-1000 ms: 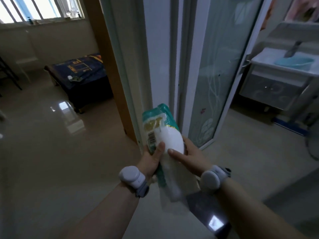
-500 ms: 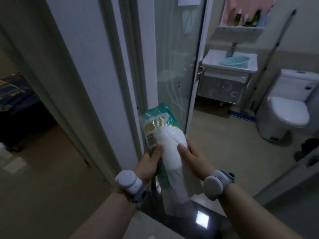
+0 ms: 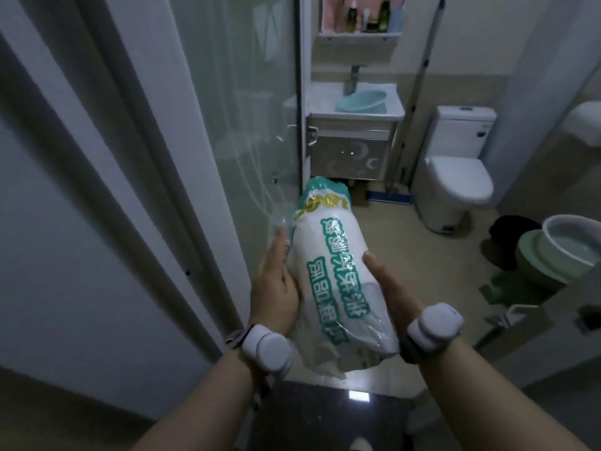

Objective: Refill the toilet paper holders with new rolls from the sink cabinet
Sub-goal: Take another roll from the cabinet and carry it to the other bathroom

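Note:
I hold a plastic pack of toilet paper rolls [image 3: 338, 271], white with green print, tilted away from me in front of my chest. My left hand [image 3: 276, 284] holds its left side, one digit straight along the wrapper and the others hidden behind it. My right hand [image 3: 390, 288] grips the right side from below, thumb on top. The sink cabinet [image 3: 349, 154] hangs closed under the white sink [image 3: 393, 105] at the back of the bathroom. A white box [image 3: 582, 125] is mounted on the right wall; I cannot tell what it is.
A glass shower door [image 3: 253, 109] stands close on my left. The toilet [image 3: 455, 177] is right of the cabinet, with a mop [image 3: 419, 92] leaning between them. Stacked basins [image 3: 569, 252] sit low at the right. A dark threshold [image 3: 325, 415] lies at my feet.
The view has swung right from the bedroom doorway into the bathroom. The pack has turned so its printed side faces up, and my left thumb has straightened along it.

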